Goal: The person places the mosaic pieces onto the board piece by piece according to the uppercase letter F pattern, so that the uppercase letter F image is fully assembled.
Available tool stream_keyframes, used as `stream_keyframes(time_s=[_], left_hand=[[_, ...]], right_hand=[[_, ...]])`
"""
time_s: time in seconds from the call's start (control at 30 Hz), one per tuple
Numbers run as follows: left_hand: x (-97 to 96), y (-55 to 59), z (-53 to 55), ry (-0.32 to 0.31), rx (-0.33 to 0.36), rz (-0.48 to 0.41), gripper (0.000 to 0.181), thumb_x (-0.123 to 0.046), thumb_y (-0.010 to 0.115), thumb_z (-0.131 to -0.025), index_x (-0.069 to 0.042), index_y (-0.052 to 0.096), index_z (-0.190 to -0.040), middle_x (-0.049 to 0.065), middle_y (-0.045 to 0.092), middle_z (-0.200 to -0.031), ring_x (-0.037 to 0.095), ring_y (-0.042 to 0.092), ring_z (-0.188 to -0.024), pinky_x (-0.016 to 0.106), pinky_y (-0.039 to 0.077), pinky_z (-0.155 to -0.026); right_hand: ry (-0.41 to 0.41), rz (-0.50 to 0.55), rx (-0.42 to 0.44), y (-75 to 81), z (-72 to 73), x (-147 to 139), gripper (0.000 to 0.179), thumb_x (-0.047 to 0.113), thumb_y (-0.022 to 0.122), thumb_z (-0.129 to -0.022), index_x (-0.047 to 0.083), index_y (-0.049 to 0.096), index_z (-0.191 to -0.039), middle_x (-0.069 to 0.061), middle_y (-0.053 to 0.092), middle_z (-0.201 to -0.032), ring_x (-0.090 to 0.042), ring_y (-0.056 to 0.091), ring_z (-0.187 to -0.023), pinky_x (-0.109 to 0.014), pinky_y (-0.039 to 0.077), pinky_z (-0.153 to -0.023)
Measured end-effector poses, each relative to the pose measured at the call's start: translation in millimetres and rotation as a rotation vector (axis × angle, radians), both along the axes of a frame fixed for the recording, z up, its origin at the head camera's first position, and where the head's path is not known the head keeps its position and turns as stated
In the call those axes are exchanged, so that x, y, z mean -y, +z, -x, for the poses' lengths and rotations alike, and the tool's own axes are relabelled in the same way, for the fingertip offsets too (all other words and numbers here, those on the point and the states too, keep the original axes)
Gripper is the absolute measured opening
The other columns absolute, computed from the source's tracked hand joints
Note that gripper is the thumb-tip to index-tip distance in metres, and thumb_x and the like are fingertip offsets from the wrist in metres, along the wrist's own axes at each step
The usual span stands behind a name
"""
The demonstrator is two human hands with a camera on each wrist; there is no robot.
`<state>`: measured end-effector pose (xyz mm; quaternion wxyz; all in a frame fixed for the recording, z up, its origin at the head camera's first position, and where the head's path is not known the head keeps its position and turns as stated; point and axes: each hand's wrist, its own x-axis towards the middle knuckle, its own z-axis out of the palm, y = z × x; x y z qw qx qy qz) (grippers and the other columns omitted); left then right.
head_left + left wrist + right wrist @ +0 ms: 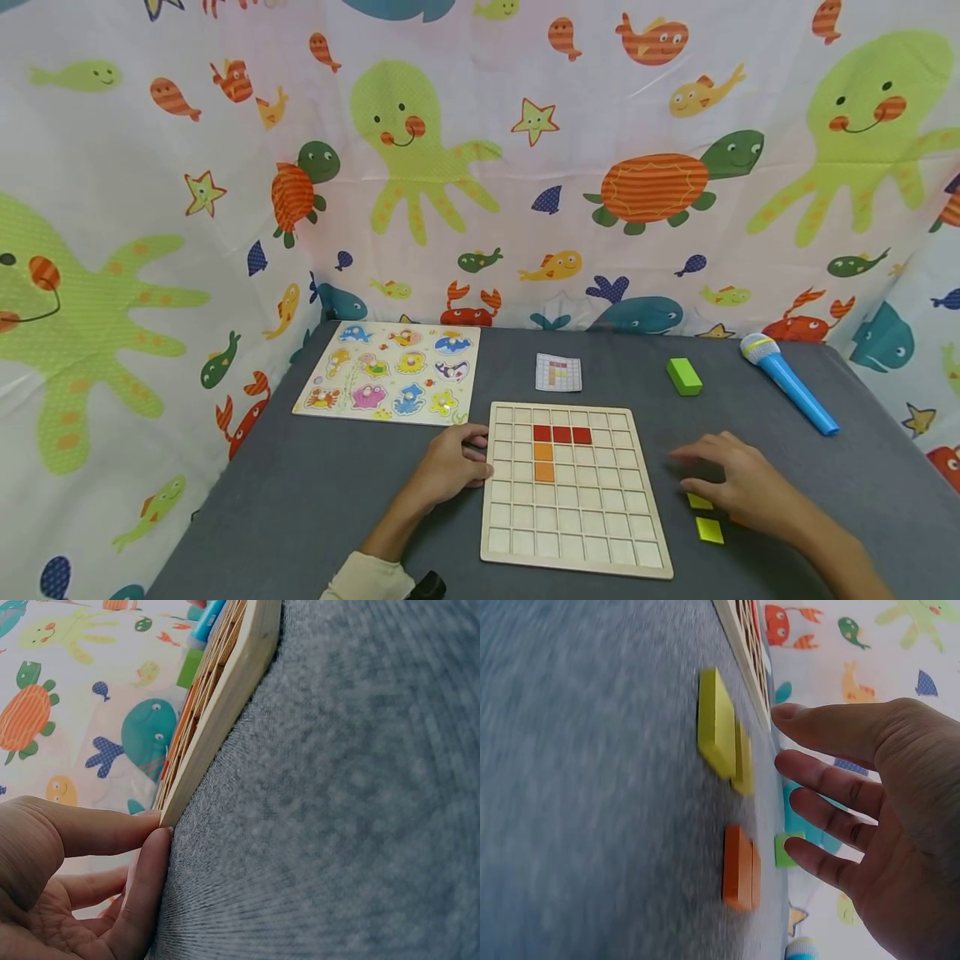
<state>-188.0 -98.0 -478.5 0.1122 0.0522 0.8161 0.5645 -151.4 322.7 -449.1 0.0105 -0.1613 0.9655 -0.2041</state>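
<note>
A light wooden grid board (525, 493) lies on the table, with red tiles (562, 434) in a row and orange tiles (543, 462) below the row's left end. My left hand (450, 462) pinches the board's left edge; in the left wrist view the thumb and a finger (152, 881) meet at its wooden rim (217, 727). To the right of the board, my right hand (742, 483) hovers with loosely bent fingers, holding nothing. Beneath it are yellow tiles (709, 530), partly hidden. The right wrist view shows them (717, 724) beside orange tiles (738, 868).
A small pattern card (558, 372) lies behind the board. Farther left is a sea-animal knob puzzle (386, 371). A green block (684, 377) and a blue toy microphone (795, 387) stand at the back right. A printed curtain (465, 167) encloses the table's back and sides.
</note>
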Motion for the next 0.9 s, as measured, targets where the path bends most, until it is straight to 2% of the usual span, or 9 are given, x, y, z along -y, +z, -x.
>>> stream_keyframes(time_s=[0.13, 0.3, 0.4, 0.6, 0.73, 0.9], left_hand=[[0.2, -1.0, -0.3, -0.001, 0.0, -0.006, 0.061, 0.006, 0.083, -0.082, 0.005, 0.062, -0.14, 0.014, 0.065, -0.118, 0.019, 0.068, -0.093, 0.034, 0.066, -0.067], [0.0, -1.6, -0.6, -0.004, 0.005, -0.006, 0.061, 0.006, 0.082, -0.083, 0.004, 0.062, -0.14, 0.014, 0.065, -0.118, 0.019, 0.068, -0.094, 0.034, 0.066, -0.067], [0.1, -1.7, -0.4, -0.006, 0.005, -0.006, 0.06, 0.006, 0.082, -0.083, 0.004, 0.062, -0.14, 0.014, 0.065, -0.119, 0.019, 0.068, -0.094, 0.034, 0.066, -0.067], [0.2, -1.0, 0.6, -0.006, 0.003, -0.01, 0.06, 0.006, 0.082, -0.083, 0.005, 0.062, -0.14, 0.014, 0.065, -0.119, 0.019, 0.068, -0.094, 0.035, 0.066, -0.068], [0.4, -0.1, 0.4, -0.007, 0.003, -0.01, 0.06, 0.006, 0.082, -0.083, 0.005, 0.062, -0.14, 0.014, 0.065, -0.118, 0.019, 0.068, -0.094, 0.035, 0.066, -0.068], [0.6, -0.4, 0.2, -0.006, 0.006, -0.007, 0.06, 0.005, 0.082, -0.083, 0.004, 0.062, -0.14, 0.014, 0.065, -0.119, 0.019, 0.068, -0.094, 0.034, 0.066, -0.068]], right_hand=[[-0.028, -0.013, -0.001, -0.8, -3.5, -10.8, 0.035, 0.031, 0.087, -0.088, 0.022, 0.077, -0.121, 0.011, 0.068, -0.11, -0.015, 0.057, -0.099, -0.032, 0.054, -0.078], [-0.075, -0.008, 0.048, 1.8, -6.6, -24.5, 0.038, 0.029, 0.086, -0.089, 0.02, 0.076, -0.124, 0.006, 0.068, -0.11, -0.021, 0.057, -0.104, -0.042, 0.055, -0.081], [-0.08, -0.014, 0.048, 2.3, -8.0, -32.6, 0.04, 0.03, 0.086, -0.088, 0.017, 0.076, -0.125, 0.005, 0.068, -0.109, -0.022, 0.057, -0.103, -0.046, 0.055, -0.082], [-0.087, -0.036, 0.031, 1.5, -9.6, -45.7, 0.039, 0.028, 0.088, -0.087, 0.014, 0.077, -0.122, 0.004, 0.07, -0.108, -0.021, 0.058, -0.1, -0.045, 0.056, -0.08], [-0.096, -0.036, 0.054, 0.9, -9.4, -52.0, 0.039, 0.023, 0.088, -0.086, 0.012, 0.077, -0.122, 0.002, 0.07, -0.109, -0.022, 0.059, -0.1, -0.05, 0.058, -0.081], [-0.101, -0.042, 0.078, -1.6, -9.7, -59.5, 0.04, 0.015, 0.087, -0.085, 0.009, 0.076, -0.123, 0.0, 0.07, -0.108, -0.022, 0.058, -0.099, -0.05, 0.058, -0.08]])
